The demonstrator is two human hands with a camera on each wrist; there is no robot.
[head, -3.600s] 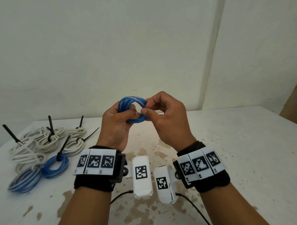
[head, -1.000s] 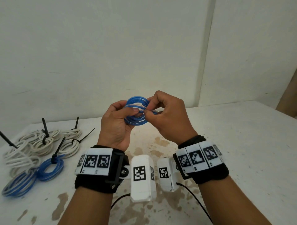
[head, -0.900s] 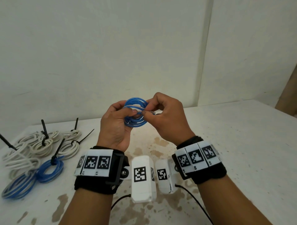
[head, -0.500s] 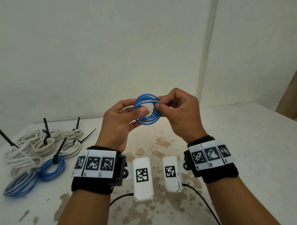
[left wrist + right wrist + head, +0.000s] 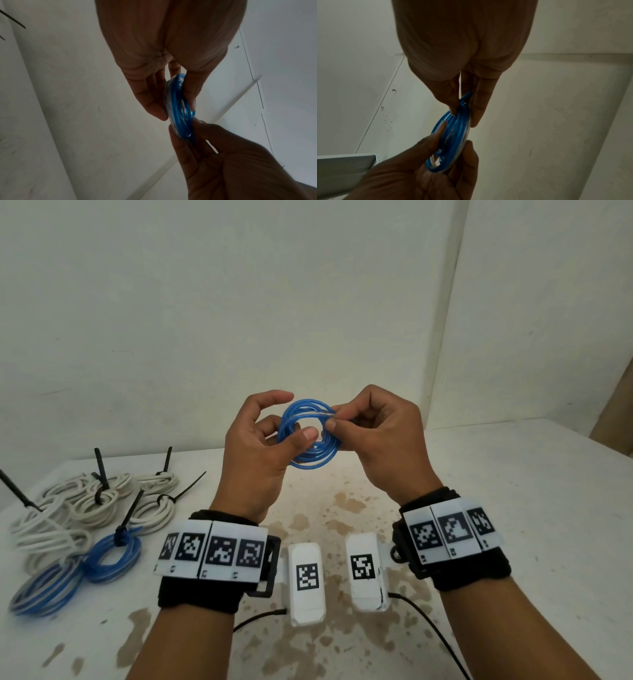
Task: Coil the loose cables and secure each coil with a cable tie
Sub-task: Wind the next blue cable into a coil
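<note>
A small coil of blue cable (image 5: 310, 436) is held up in the air above the table between both hands. My left hand (image 5: 263, 446) pinches its left side, thumb in front across the ring and fingers behind; the coil (image 5: 180, 108) shows edge-on in the left wrist view. My right hand (image 5: 370, 433) pinches the coil's upper right side between thumb and forefinger, also seen on the coil (image 5: 453, 132) in the right wrist view. No cable tie is visible on this coil.
On the stained white table (image 5: 513, 508), at the left, lie several white coils (image 5: 99, 501) and a blue coil (image 5: 113, 553) bound with black cable ties, plus a blue-and-white coil (image 5: 44, 590) nearest the front edge. A wall stands close behind.
Both hands have lifted the blue coil slightly and shifted to the right. The left thumb now lies across the coil's front and the right fingers have regripped its upper right edge.
</note>
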